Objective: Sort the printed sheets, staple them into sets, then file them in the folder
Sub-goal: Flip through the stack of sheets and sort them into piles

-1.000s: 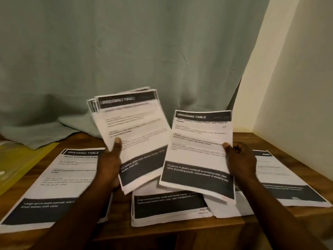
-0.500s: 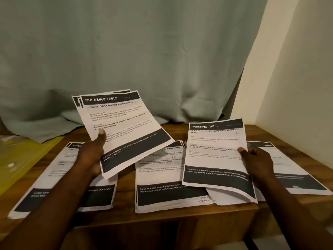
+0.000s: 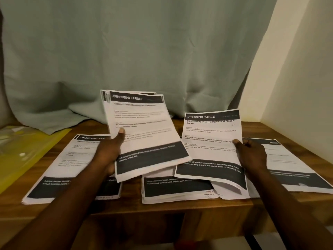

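My left hand (image 3: 110, 152) grips a fanned stack of printed sheets (image 3: 142, 130) headed "DRESSING TABLE", thumb on top, held above the table. My right hand (image 3: 252, 156) pinches a single sheet (image 3: 210, 147) titled "Store Jewelry in Velvet Pouch" at its right edge; its lower end sags over a pile. Three piles lie on the wooden table (image 3: 126, 208): a left pile (image 3: 72, 159), a middle pile (image 3: 173, 188) and a right pile (image 3: 292, 165). A yellow folder (image 3: 27, 150) lies at the far left.
A pale green curtain (image 3: 144, 51) hangs behind the table, its hem draped on the tabletop. A cream wall (image 3: 306, 87) closes in the right side. The table's front edge runs just below the piles.
My left hand has swung its stack rightward toward the centre. My right hand with the single sheet has shifted little and stays low over the piles.
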